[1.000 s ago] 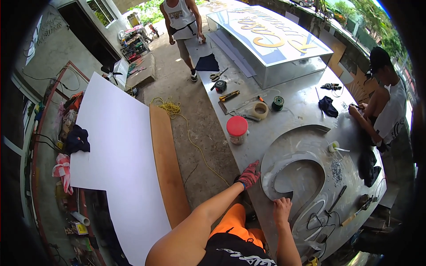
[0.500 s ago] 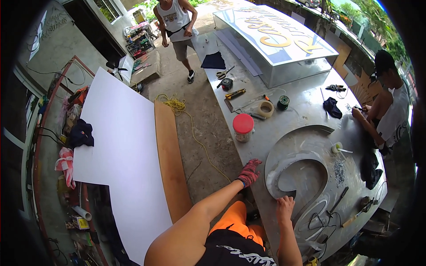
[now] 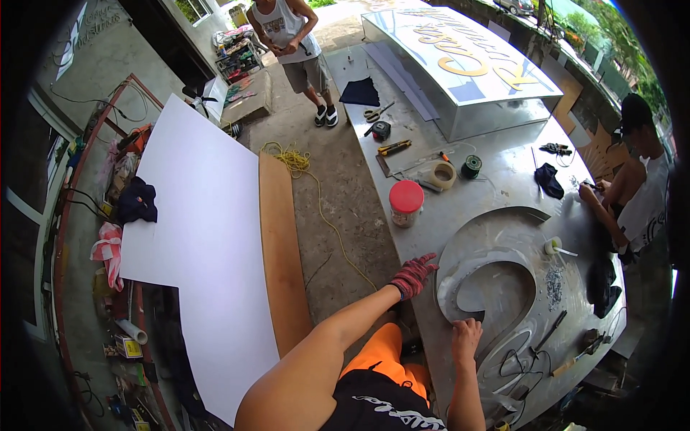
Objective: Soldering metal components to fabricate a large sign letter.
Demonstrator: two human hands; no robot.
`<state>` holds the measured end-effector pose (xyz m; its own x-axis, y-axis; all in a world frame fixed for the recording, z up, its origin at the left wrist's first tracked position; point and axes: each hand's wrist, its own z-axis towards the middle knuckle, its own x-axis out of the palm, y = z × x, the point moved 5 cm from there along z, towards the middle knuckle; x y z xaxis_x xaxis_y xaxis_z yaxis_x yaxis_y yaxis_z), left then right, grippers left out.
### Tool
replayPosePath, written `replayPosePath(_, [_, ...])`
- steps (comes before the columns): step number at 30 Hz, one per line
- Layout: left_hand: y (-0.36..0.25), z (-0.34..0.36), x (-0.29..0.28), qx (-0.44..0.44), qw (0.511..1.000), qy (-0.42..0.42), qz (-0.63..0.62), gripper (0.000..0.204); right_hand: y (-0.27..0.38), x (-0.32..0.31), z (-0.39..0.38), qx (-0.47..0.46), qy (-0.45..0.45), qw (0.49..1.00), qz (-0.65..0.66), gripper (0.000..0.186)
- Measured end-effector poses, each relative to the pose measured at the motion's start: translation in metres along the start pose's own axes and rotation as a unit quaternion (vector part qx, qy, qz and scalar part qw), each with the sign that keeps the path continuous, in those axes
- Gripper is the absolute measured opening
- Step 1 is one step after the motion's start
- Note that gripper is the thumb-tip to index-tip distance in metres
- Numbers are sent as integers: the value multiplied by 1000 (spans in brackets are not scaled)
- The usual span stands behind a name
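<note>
On the near right part of the table (image 3: 499, 189), a curved grey letter (image 3: 451, 289), its long axis running near to far with a lean rightward at the far end; far tip pointing right, inner curl ending on the near side, right beside the right hand (image 3: 466, 340). Bare fingers there, bent and bunched against the curl's tip; impossible to tell whether pinching it. Just off the letter's left edge, the left hand (image 3: 414, 276), red-gloved, fingers stretched and slightly parted, pointing right; contact with the letter impossible to make out. Close around: a jar (image 3: 406, 204) on the far left, a cup (image 3: 551, 246) and scattered grey bits (image 3: 554, 287) on the right, a dark tool (image 3: 550, 329) on the near right. Farther off, a tape roll (image 3: 429, 175), a spool (image 3: 471, 167), a cutter (image 3: 394, 148), then a large lettered box (image 3: 499, 113). At the right edge, a person (image 3: 645, 197). Jar clear, red-lidded, contents too small to name; cup pale, with a white stick (image 3: 568, 253) slanting out rightward.
</note>
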<state>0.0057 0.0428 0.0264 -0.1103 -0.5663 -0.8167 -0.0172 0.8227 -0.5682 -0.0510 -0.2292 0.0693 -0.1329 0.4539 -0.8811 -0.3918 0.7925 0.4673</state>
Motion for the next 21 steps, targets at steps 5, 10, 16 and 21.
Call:
replayPosePath(5, [-3, 0, -2, 2, 1000, 15, 2, 56, 2, -11, -8, 31, -2, 1000, 3, 26])
replayPosePath(10, [-11, -13, 3, 15, 1000, 3, -6, 54, 0, -16, -23, 39, 1, 999, 13, 28])
replayPosePath(16, [-11, -6, 8, 3, 1000, 21, -22, 55, -6, -13, -28, 54, 1, 998, 24, 27])
replayPosePath(21, [-1, 11, -31, 47, 998, -37, 22, 56, 7, -27, 5, 36, -33, 998, 32, 24])
